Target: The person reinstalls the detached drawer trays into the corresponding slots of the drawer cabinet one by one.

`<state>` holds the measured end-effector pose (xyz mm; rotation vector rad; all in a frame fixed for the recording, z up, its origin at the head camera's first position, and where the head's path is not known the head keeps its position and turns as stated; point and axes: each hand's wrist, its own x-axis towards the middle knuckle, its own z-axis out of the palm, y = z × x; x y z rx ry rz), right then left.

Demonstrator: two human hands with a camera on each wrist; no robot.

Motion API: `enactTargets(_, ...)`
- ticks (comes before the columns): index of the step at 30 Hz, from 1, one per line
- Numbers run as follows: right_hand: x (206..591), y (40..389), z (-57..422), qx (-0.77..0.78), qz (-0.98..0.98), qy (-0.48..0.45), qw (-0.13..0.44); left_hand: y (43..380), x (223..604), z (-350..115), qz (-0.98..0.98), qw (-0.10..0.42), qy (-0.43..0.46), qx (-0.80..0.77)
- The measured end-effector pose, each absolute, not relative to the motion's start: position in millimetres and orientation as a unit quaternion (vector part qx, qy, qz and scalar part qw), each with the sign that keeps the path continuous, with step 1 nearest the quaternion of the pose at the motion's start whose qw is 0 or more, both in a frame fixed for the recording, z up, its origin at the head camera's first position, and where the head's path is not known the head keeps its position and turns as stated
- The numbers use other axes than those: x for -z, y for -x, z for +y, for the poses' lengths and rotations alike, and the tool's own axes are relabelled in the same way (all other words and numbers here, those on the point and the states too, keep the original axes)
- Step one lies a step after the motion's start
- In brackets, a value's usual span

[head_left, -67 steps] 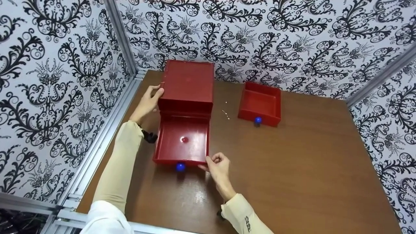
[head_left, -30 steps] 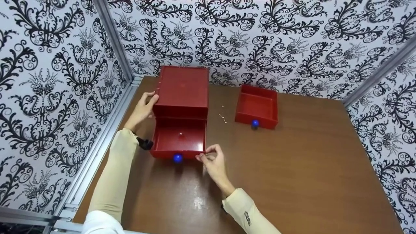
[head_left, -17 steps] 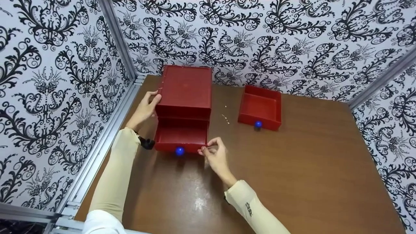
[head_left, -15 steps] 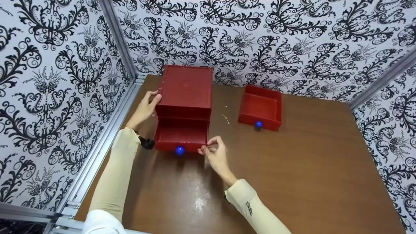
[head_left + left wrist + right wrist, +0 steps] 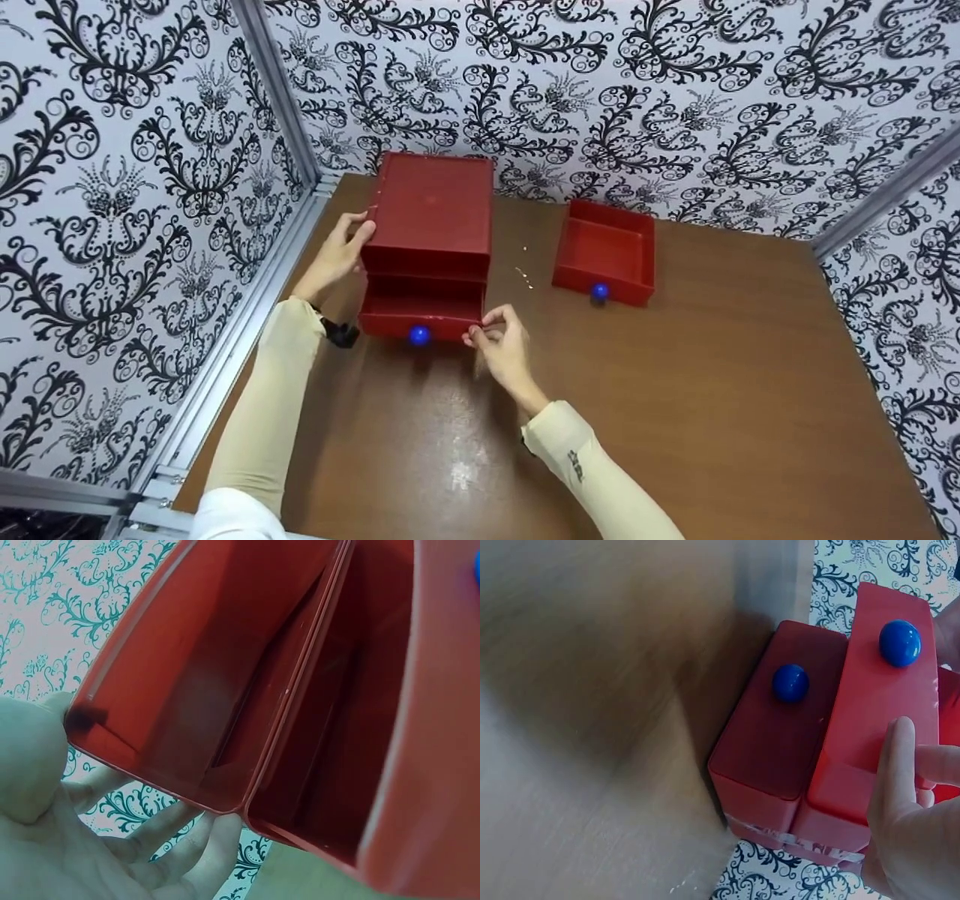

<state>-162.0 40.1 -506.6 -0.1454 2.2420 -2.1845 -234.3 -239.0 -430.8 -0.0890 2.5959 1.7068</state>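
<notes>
A red plastic drawer cabinet (image 5: 433,202) stands at the back left, its top slot without a drawer. Below that slot, a red drawer (image 5: 386,325) with a blue knob (image 5: 419,335) sticks partly out. My left hand (image 5: 337,251) rests against the cabinet's left side, thumb near the top front edge and fingers lying fairly straight along the wall. With my right hand (image 5: 508,356) I pinch the drawer's right front corner; one fingertip (image 5: 901,731) lies on its front panel. In the right wrist view, a lower drawer (image 5: 776,735) with its own blue knob sits pushed in beneath.
A second red drawer (image 5: 604,251) with a blue knob (image 5: 600,291) sits apart on the brown table (image 5: 675,390), right of the cabinet. Small bright specks (image 5: 525,277) lie between them. Patterned walls (image 5: 555,82) and metal rails (image 5: 281,97) bound the table.
The partly open drawer has slid back into the cabinet by a good part of its length, my right hand moving with it. My left hand has stayed on the cabinet's side.
</notes>
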Motion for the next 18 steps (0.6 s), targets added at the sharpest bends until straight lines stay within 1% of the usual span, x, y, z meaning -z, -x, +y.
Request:
enactTargets(8, 506.0, 174.2, 40.9, 0.68, 0.731, 0.058, -0.003, 233.9, 424.3, -237.3, 0.826, 0.029, 0.032, -0.562)
enactTargets(18, 503.3, 191.0, 38.1, 0.656, 0.754, 0.04, -0.009, 235.6, 427.3, -237.4, 0.845, 0.014, 0.024, -0.534)
